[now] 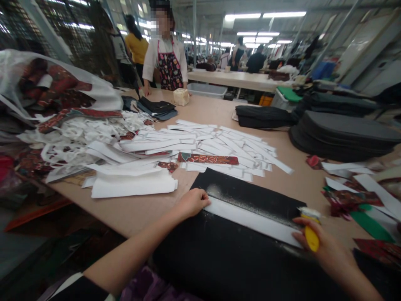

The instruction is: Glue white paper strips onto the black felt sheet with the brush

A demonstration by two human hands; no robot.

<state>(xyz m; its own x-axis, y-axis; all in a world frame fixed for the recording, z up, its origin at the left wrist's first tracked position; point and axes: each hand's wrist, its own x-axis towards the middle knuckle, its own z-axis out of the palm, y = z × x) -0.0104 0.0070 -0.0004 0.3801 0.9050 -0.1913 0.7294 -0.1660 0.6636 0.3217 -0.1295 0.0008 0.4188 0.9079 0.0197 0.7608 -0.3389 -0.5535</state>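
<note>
A long white strip (250, 218) lies across a black sheet (244, 190) whose surface carries whitish smears. My left hand (194, 202) pinches the strip's left end between thumb and fingers. At the other end, my right hand (316, 238) grips a brush with a yellow handle (311, 238) and pale bristles, while its fingertips touch the strip. Nearer to me, a larger black piece (232, 255) covers the table edge. Beyond the sheet, a red patterned strip (208, 159) rests on a spread of white strips (232, 142).
Folded white sheets (133, 182) lie at left, beside tangled white scraps (72, 136) and a clear bag of patterned cloth (62, 83). Stacked dark pieces (344, 133) stand at right, near mixed scraps (354, 196). A person in a patterned apron (169, 62) stands across the table.
</note>
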